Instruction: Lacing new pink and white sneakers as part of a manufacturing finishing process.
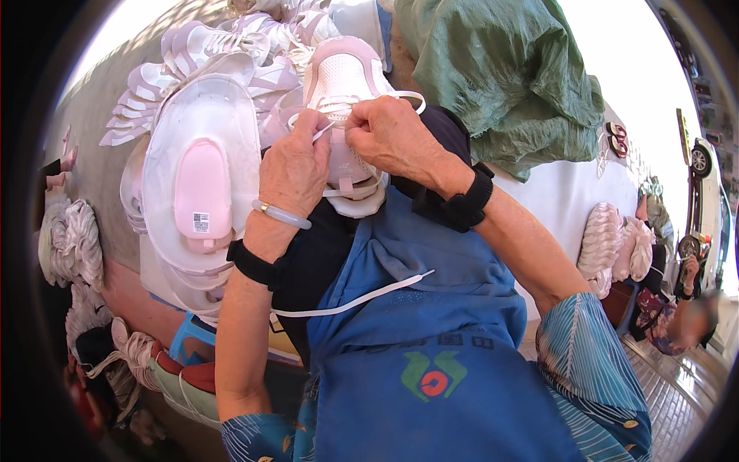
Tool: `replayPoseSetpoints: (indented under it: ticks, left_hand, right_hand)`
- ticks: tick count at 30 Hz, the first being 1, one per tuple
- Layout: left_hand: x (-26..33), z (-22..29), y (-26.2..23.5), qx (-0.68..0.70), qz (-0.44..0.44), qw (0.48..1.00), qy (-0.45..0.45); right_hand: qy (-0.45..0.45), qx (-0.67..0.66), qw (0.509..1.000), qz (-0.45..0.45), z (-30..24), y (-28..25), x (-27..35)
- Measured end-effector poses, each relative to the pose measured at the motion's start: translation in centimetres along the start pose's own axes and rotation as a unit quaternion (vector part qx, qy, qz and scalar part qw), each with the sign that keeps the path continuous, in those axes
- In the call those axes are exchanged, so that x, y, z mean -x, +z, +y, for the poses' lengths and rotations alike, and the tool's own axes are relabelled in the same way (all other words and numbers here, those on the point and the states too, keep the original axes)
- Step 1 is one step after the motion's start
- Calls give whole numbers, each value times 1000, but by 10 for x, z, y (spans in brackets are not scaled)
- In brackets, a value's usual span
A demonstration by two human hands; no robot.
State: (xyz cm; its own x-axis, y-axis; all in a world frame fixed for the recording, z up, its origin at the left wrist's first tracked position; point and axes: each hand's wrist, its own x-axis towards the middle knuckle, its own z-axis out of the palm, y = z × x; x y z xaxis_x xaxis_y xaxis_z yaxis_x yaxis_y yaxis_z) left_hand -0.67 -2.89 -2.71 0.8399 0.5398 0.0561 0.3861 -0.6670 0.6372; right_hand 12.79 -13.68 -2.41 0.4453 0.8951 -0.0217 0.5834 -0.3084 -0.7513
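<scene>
A white and pale-pink sneaker upper [346, 73] rests on my lap, its toe pointing away from me. My left hand [295, 165] is closed in a pinch on a white shoelace [323, 131] beside the upper's opening. Against the eyelets on the other side, my right hand [396, 138] is also pinched on the lace, its fingertips partly hidden. A loop of lace stands out behind the right knuckles. Another lace end [369, 296] with a tip lies across my blue apron [431, 369], running from under my left wrist.
To the left stands a stack of white shoe pieces [246, 146], the top one bearing a pink pad [204, 185]. More white and lilac uppers [208, 46] pile up behind. A green sack [500, 85] sits at the far right. A person [666, 319] is at the right edge.
</scene>
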Motion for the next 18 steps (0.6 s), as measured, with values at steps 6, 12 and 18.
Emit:
replayPoseSetpoints:
  ticks: [6,12,18]
  left_hand:
    - [-3,-2,0,6,13,999,45]
    - [-2,-4,-1,8,30,998,61]
    - [-1,-2,0,39,19,999,13]
  right_hand:
    - [5,-85,996,-16,7,-2,3]
    - [39,-118,992,-31,6,-3,5]
    - [0,-26,998,61,-3,6,11]
